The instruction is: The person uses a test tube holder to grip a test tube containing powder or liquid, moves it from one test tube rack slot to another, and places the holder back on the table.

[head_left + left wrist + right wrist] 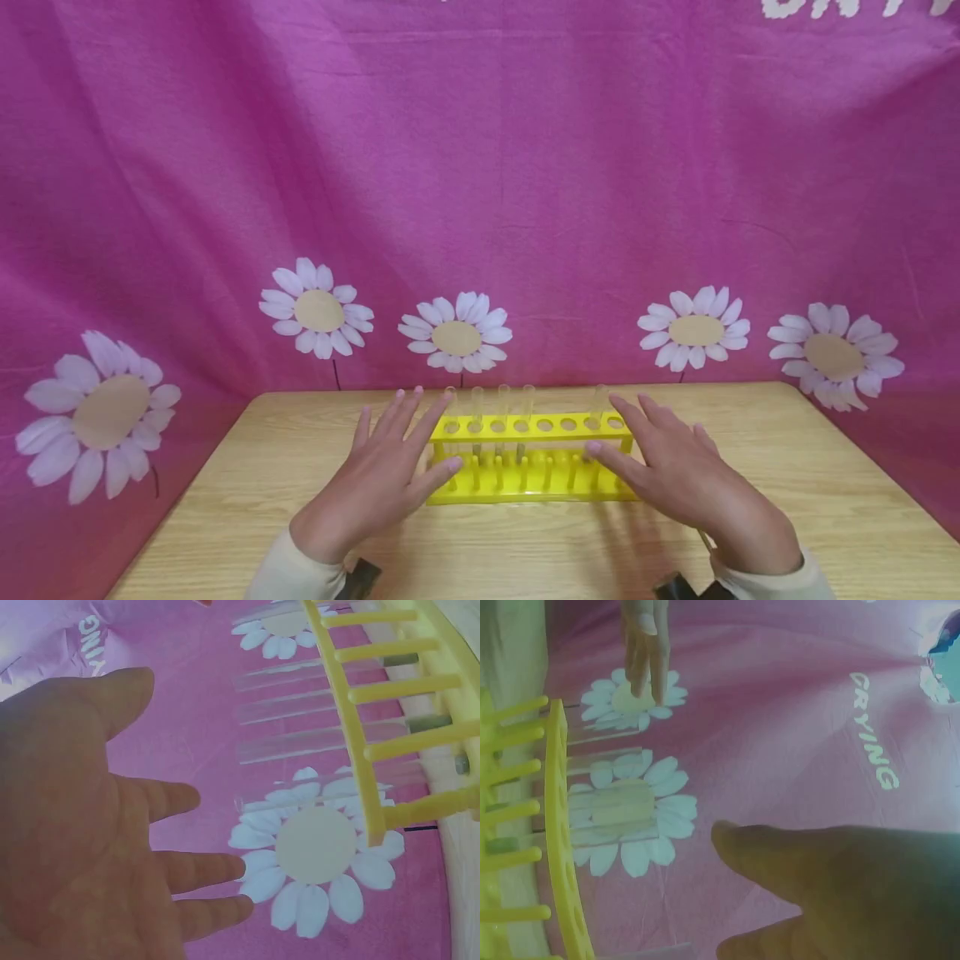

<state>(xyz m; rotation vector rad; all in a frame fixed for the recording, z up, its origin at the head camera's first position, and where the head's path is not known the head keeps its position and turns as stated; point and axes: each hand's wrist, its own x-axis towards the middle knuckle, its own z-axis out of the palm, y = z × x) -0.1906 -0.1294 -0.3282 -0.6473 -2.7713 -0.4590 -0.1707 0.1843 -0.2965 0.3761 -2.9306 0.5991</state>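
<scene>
A yellow test tube rack stands on the table between both hands. Several clear test tubes poke up through its top bar, most of them toward the left, with one near the right end. Dark matter shows at the bottom of some tubes in the left wrist view. My left hand hovers by the rack's left end, fingers spread and straight, holding nothing. At the right end, my right hand is likewise spread, its palm bare and its fingertips close to the lone tube.
The rack and hands are over a light wooden table. Behind it hangs a pink-purple cloth printed with white daisies and some lettering. A dark band shows at the left wrist.
</scene>
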